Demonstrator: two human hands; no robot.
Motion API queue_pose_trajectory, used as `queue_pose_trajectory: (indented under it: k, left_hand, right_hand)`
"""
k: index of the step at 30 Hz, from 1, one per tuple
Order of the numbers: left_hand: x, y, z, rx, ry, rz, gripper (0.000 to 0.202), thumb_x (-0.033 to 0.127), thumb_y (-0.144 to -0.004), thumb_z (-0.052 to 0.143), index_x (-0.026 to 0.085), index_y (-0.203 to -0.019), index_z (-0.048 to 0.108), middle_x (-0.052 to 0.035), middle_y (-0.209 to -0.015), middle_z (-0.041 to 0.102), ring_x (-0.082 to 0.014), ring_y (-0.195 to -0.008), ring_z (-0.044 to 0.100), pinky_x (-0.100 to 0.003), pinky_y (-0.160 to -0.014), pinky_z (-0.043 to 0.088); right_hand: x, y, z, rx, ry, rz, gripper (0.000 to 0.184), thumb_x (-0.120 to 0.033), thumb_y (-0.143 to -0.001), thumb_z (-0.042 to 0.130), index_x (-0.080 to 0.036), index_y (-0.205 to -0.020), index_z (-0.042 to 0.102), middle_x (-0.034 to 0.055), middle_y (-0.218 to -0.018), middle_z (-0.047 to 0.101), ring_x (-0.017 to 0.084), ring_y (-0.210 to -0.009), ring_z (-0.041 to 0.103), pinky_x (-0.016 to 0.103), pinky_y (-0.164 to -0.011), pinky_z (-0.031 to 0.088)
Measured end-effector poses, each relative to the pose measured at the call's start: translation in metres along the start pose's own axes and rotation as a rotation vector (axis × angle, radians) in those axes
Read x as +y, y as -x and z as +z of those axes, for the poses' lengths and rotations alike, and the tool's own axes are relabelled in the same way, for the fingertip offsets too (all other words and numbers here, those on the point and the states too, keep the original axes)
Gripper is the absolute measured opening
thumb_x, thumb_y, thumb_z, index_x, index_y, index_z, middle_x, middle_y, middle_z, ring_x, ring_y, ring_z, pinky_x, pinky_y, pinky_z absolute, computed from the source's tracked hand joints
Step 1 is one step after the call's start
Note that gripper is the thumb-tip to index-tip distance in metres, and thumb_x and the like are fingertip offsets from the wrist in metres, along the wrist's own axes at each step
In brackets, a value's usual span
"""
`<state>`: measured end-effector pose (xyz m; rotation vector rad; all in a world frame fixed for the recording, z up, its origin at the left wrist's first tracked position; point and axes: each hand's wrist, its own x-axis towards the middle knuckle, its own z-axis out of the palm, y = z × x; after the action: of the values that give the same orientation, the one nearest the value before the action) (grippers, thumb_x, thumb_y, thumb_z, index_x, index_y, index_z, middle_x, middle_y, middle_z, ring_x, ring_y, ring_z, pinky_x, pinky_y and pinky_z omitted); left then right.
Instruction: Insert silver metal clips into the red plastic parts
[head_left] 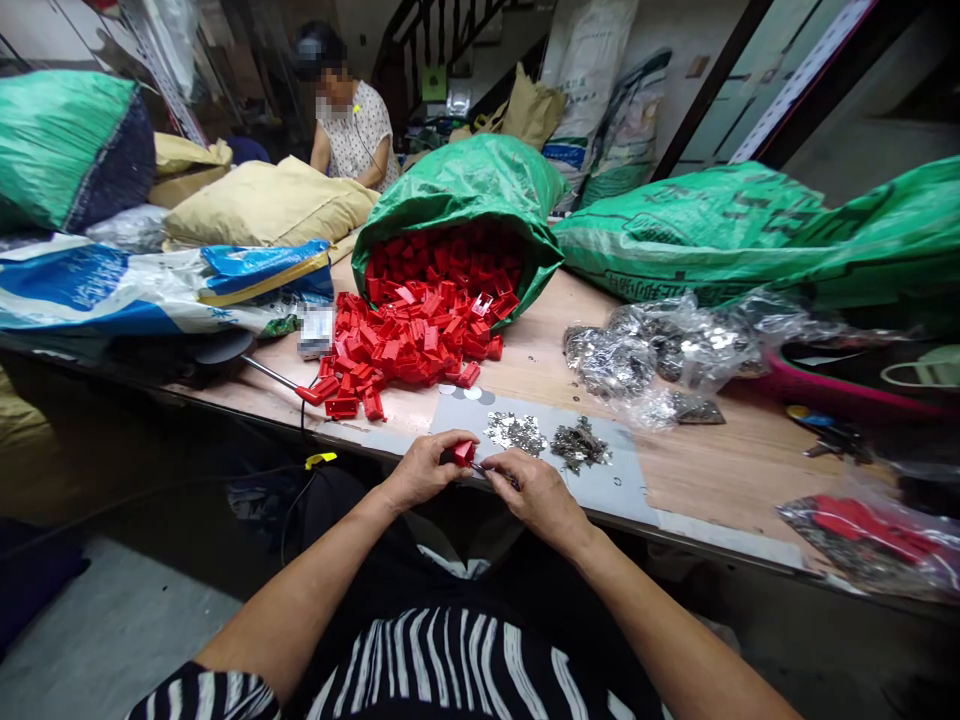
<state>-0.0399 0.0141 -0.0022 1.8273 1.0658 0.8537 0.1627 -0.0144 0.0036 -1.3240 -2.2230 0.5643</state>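
Observation:
My left hand (pixel 421 474) grips a small red plastic housing (pixel 464 453) between thumb and fingers at the table's front edge. From the right, my right hand (pixel 541 502) is closed on a thin metal tool (pixel 481 469), whose tip meets the red piece; its exact kind is unclear. Just beyond my hands, a pile of flat shiny metal pieces (pixel 516 432) and a pile of darker small metal parts (pixel 580 444) lie on a grey sheet (pixel 622 482). Behind them, a heap of similar red housings (pixel 409 340) spills from a green woven sack (pixel 469 180).
Clear bags of metal parts (pixel 660 345) lie to the right, near a pink-rimmed container (pixel 847 388). Another bag (pixel 874 540) sits at the right front edge. Full green sacks (pixel 697 230) and a tan sack (pixel 262 205) line the back. Across the table sits another person (pixel 364 130).

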Motion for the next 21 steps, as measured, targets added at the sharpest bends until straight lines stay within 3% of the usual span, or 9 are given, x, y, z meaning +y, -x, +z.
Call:
queue_pose_trajectory:
  k: [13, 21]
  left_hand:
    - [-0.0003, -0.0007, -0.0017, -0.024, -0.004, 0.029, 0.031, 0.017, -0.071, 0.068, 0.019, -0.101, 0.066, 0.0001, -0.085, 0.068, -0.0149, -0.078, 0.06, -0.024, -0.076, 0.045]
    - [-0.0007, -0.0005, -0.002, -0.021, -0.009, 0.029, 0.029, 0.018, -0.072, 0.067, 0.02, -0.101, 0.065, -0.0005, -0.087, 0.069, -0.0158, -0.08, 0.06, -0.025, -0.077, 0.046]
  right_hand:
    - [-0.0051, -0.0049, -0.0011, -0.034, 0.022, 0.066, 0.018, -0.019, -0.089, 0.052, -0.022, -0.096, 0.068, 0.006, -0.093, 0.068, 0.019, -0.086, 0.064, 0.031, -0.077, 0.049]
    - [0.003, -0.0028, -0.0012, -0.036, -0.052, 0.01, 0.019, -0.02, -0.088, 0.052, -0.023, -0.096, 0.069, 0.0058, -0.092, 0.069, 0.019, -0.086, 0.063, 0.032, -0.078, 0.049]
